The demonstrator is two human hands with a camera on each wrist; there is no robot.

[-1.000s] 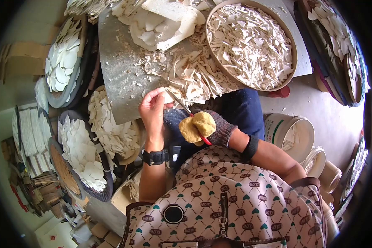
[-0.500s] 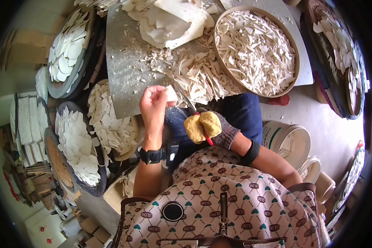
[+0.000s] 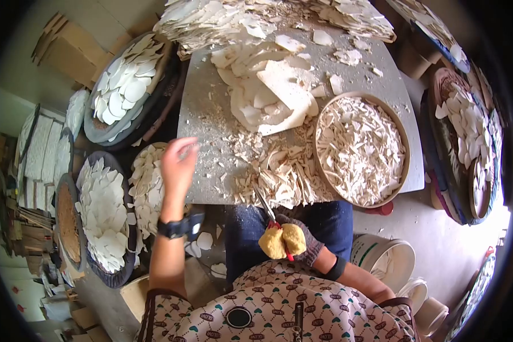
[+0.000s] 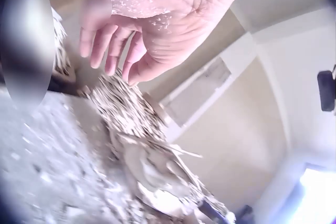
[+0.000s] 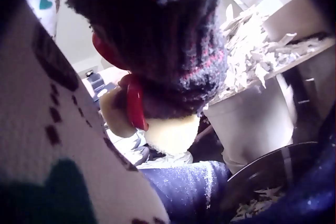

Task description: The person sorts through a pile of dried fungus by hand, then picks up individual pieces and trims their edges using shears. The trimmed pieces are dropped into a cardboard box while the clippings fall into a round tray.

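Note:
My bare left hand [image 3: 178, 165] is raised at the table's left edge, beside a basket of flat white pieces [image 3: 146, 185]. In the left wrist view its fingers [image 4: 116, 43] hang loosely bent with nothing between them, and white flakes dust the palm. My right hand [image 3: 309, 244], in a dark knitted glove, grips red-handled scissors [image 3: 263, 199] close to my lap. Yellow foam padding [image 3: 282, 240] wraps the handles. The blades point up toward a heap of off-white trimmings [image 3: 285, 176] along the table's near edge. In the right wrist view, the glove hides much of the red handle [image 5: 136, 103].
A round tray [image 3: 405, 149] full of white slivers stands on the metal table [image 3: 206, 119], right of the heap. Behind lies a large pale hollow piece [image 3: 268, 97]. More baskets of white pieces [image 3: 102, 211] line the left floor, and a white bucket [image 3: 390, 259] stands at right.
My left hand has moved left and let go of the small white piece it pinched. My right hand still holds the scissors. The head view has tilted up, showing more of the table.

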